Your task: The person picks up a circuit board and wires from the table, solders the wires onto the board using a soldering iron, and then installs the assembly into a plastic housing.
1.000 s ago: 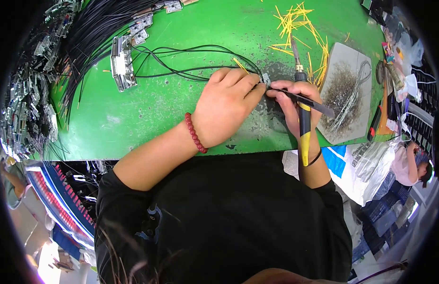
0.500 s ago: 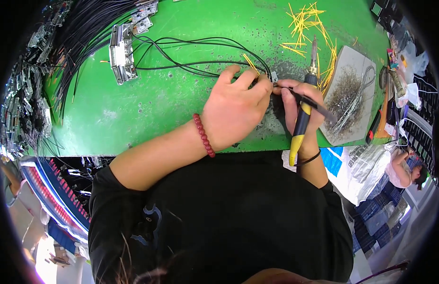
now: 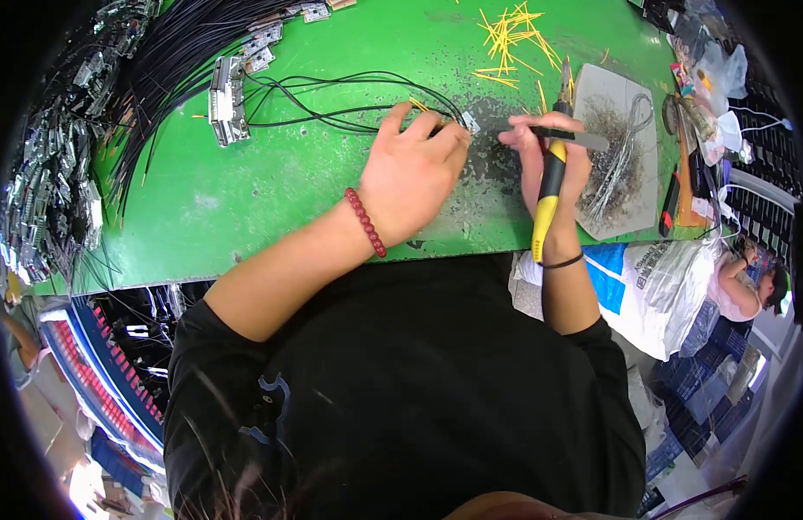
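Observation:
My left hand (image 3: 412, 178), a red bead bracelet at its wrist, is closed with curled fingers around the ends of several thin black cables (image 3: 332, 119). A small pale circuit board (image 3: 471, 123) shows just past its fingertips, and short yellow tubes (image 3: 420, 106) stick out by the knuckles. My right hand (image 3: 557, 169) is closed on a yellow-and-black soldering iron (image 3: 550, 191), whose metal tip points away from me. The same hand pinches dark tweezers (image 3: 576, 137). A gap separates its fingers from the small board. The cables run left to a silvery metal-cased part (image 3: 227, 101).
Loose yellow tubes (image 3: 510, 39) lie at the back of the green table (image 3: 194, 208). To the right, a grey board (image 3: 640, 173) carries solder wire (image 3: 625, 160) and debris. Bundled black cables (image 3: 181, 65) and metal parts (image 3: 51, 165) crowd the left. Another person (image 3: 744, 286) sits far right.
My right hand has drawn away to the right from my left hand, with the iron and tweezers still in it. The small board now shows more clearly. The whole view has shifted slightly.

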